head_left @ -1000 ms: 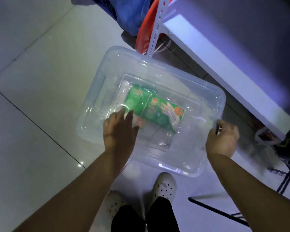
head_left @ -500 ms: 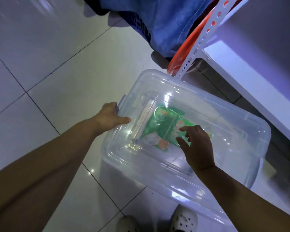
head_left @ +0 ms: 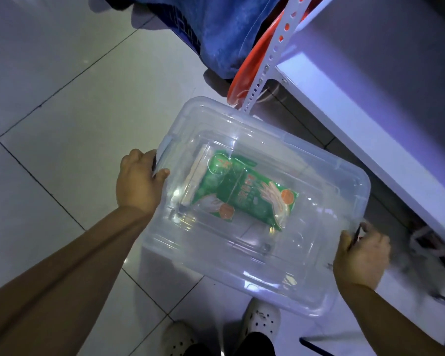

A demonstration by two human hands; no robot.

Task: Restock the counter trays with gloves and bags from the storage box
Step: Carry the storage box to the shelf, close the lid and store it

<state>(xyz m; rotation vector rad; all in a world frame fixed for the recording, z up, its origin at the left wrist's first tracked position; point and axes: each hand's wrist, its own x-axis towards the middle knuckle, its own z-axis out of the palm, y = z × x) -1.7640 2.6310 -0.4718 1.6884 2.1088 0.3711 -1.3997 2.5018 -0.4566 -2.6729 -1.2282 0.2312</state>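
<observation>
A clear plastic storage box point(head_left: 306, 268) with its clear lid on sits over the tiled floor in front of my feet. Through the lid I see green glove packets point(head_left: 244, 194) with hand pictures and orange dots, and a pale flat bundle point(head_left: 194, 179) beside them on the left. My left hand point(head_left: 136, 183) grips the box's left end at the latch, thumb on the lid. My right hand point(head_left: 360, 258) holds the right end at the dark latch there.
A white shelf board point(head_left: 365, 129) on a perforated metal post point(head_left: 270, 55) stands to the right, close to the box's far corner. An orange basin point(head_left: 244, 73) and blue cloth point(head_left: 224, 29) lie behind. My white clogs point(head_left: 261, 319) are below the box. Bare tiles spread left.
My right hand has left the top of the lid and taken the box's right end. The left hand stays at the left end. The box looks shifted, or the view has.
</observation>
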